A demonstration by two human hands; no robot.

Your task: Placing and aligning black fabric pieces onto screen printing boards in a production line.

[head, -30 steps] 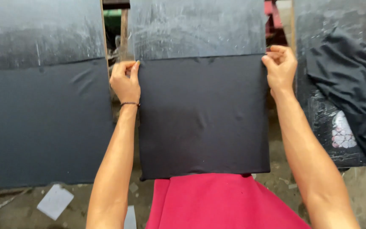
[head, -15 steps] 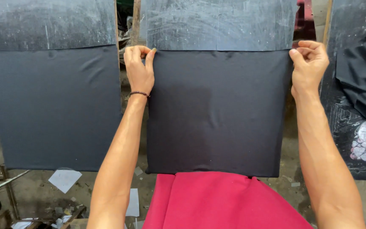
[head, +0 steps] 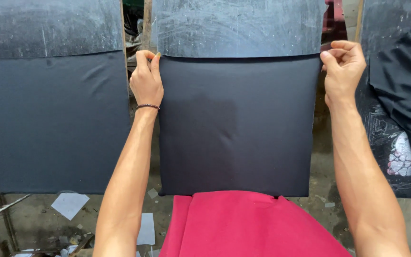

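Compared with half a second ago, the hands sit a little lower on the board and the cloth's top edge has come down with them; more bare board shows above it. The left hand (head: 146, 78) pinches the upper left corner of the black cloth (head: 234, 128), its grip closed on the edge. The right hand (head: 343, 69) holds the upper right corner in the same way, fingers curled shut on the cloth. The cloth is stretched flat over the middle board (head: 239, 28) and covers its lower part, with small wrinkles under the top edge.

To the left stands a second board (head: 48, 26), also covered with black cloth, just beside the left arm. To the right a third board (head: 386, 133) carries a loose dark garment (head: 405, 90). A red cloth (head: 248, 223) lies below, overlapping the bottom edge of the black cloth. Paper scraps (head: 70, 204) lie on the floor (head: 34, 223).
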